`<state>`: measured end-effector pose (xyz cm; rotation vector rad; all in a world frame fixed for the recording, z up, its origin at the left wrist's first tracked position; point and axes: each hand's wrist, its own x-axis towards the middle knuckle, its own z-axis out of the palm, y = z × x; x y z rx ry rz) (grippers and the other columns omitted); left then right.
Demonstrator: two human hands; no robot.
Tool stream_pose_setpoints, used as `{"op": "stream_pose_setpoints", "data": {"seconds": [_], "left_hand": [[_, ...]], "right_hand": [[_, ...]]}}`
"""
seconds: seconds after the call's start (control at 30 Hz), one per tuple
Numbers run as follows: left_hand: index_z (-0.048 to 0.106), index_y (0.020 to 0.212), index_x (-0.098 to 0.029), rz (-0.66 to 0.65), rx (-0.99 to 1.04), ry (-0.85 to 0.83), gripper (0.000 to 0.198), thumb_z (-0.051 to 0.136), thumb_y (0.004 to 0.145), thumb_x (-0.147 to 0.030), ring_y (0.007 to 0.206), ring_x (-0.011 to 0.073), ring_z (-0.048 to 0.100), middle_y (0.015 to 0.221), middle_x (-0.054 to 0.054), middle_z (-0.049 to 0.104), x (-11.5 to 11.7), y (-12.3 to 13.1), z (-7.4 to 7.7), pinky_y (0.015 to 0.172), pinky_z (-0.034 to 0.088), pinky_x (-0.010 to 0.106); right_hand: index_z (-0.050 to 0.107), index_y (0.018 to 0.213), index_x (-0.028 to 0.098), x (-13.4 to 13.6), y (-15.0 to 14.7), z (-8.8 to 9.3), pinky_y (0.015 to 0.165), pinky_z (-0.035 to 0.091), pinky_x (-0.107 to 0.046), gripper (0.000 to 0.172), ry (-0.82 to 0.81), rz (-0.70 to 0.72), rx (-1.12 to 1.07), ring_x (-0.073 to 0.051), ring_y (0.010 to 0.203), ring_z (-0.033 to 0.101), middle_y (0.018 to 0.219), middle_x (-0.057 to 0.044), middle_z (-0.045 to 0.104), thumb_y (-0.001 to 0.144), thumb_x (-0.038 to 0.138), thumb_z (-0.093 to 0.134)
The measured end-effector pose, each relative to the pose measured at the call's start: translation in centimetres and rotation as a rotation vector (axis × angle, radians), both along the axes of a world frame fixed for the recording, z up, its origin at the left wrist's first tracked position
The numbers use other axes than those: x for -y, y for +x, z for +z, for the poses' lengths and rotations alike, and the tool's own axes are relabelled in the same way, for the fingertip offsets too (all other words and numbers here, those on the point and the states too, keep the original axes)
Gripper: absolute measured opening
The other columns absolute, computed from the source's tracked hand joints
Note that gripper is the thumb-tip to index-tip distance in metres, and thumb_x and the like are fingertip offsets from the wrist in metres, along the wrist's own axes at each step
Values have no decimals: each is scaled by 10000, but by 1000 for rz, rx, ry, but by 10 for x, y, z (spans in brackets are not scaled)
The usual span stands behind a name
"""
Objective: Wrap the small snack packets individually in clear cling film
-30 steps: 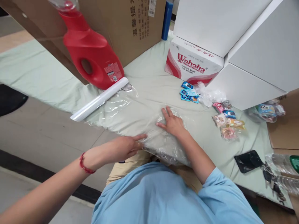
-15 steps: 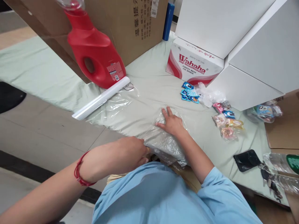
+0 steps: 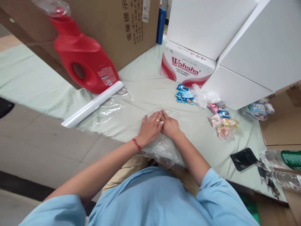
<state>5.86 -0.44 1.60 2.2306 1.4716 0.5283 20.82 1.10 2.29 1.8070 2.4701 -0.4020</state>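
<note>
A crinkled sheet of clear plastic film [image 3: 166, 148] lies along the near edge of the cloth-covered table, in front of my body. My left hand [image 3: 150, 128], with a ring and a red cord bracelet, rests on it, fingers stretched out flat. Beside it my right hand [image 3: 171, 127] also presses on the film. Its index finger points forward; the other fingers are partly covered where the two hands touch. To the left lies a white roll of clear film [image 3: 92, 105], with a loose sheet spread from it.
A red detergent jug [image 3: 87, 62] stands by a large cardboard box [image 3: 105, 28]. A Wahaha carton [image 3: 185, 64] sits at the back, near blue packets [image 3: 184, 94] and several wrapped snacks [image 3: 222, 121]. A black pouch [image 3: 244, 159], keys and plastic bottles [image 3: 272, 158] lie at right.
My left hand has moved from the near table edge forward onto the film beside my right hand, its fingers now stretched out. My right hand's spread fingers have drawn in. The view has shifted slightly.
</note>
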Motion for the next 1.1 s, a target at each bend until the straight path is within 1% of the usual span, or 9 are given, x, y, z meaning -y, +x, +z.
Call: {"op": "stream_pose_setpoints", "data": {"seconds": [0.1, 0.23, 0.43, 0.57, 0.7, 0.8, 0.9, 1.0, 1.1], "left_hand": [[418, 1632, -229, -67, -80, 36, 579, 299, 1087, -385, 1577, 317, 398, 1700, 158, 421, -15, -28, -14, 1303, 114, 648], [429, 1635, -257, -75, -111, 70, 585, 329, 1084, -426, 1588, 317, 384, 1706, 156, 404, -20, -35, -16, 1310, 22, 664], [421, 1642, -237, -54, -130, 93, 608, 372, 1074, -447, 1599, 326, 360, 1725, 146, 359, -19, -29, -19, 1303, -10, 698], [420, 1645, -240, -43, -180, 117, 605, 330, 1086, -450, 1601, 303, 359, 1731, 106, 354, -19, -31, -22, 1322, 26, 674], [412, 1647, -213, -48, -188, 133, 616, 312, 1094, -465, 1605, 291, 352, 1734, 94, 345, -19, -32, -24, 1325, 51, 676], [417, 1644, -211, -44, -182, 131, 611, 312, 1096, -462, 1604, 293, 353, 1733, 89, 347, -18, -33, -23, 1323, 65, 682], [438, 1634, -220, -41, -187, 124, 599, 320, 1096, -457, 1600, 296, 362, 1728, 87, 357, -18, -33, -22, 1322, 83, 681], [447, 1629, -222, -41, -192, 127, 594, 328, 1096, -456, 1595, 298, 371, 1724, 86, 368, -18, -33, -22, 1322, 95, 680], [449, 1629, -229, -37, -191, 135, 590, 339, 1093, -450, 1592, 302, 376, 1719, 85, 383, -17, -33, -22, 1325, 99, 672]], "right_hand": [[381, 1672, 286, -11, 12, -1, 1054, 557, -435, 733, 20, 60, -65, -317, 1318, 652, 1775, -82, 273, 1022, 590, 530], [519, 1585, 242, -31, 32, -8, 1149, 476, -379, 604, 20, 88, -312, -245, 1447, 546, 1711, -90, 416, 1043, 509, 528], [768, 1149, 140, -81, 83, -7, 952, 532, -349, 451, 175, -275, -696, -220, 1009, 711, 1148, -117, 786, 1008, 431, 453], [778, 1037, 144, -132, 116, 5, 909, 514, -368, 365, 360, -406, -472, -259, 924, 681, 1006, -116, 787, 960, 344, 483], [720, 1261, 113, -183, 125, 10, 1082, 431, -469, 398, 414, -324, -105, -338, 1142, 610, 1181, -186, 750, 946, 262, 528], [631, 1404, 83, -211, 118, 4, 1124, 390, -520, 526, 328, -351, 43, -389, 1283, 532, 1325, -239, 680, 945, 340, 615], [598, 1443, 111, -224, 107, -3, 1082, 424, -546, 598, 256, -514, 46, -417, 1329, 499, 1444, -252, 598, 922, 394, 677], [666, 1321, 155, -227, 99, -6, 1042, 438, -584, 407, 310, -637, -4, -403, 1292, 534, 1374, -233, 630, 947, 307, 614], [709, 1169, 181, -225, 97, -2, 1059, 404, -615, 275, 377, -629, -49, -396, 1300, 527, 1240, -209, 687, 977, 278, 538]]}}
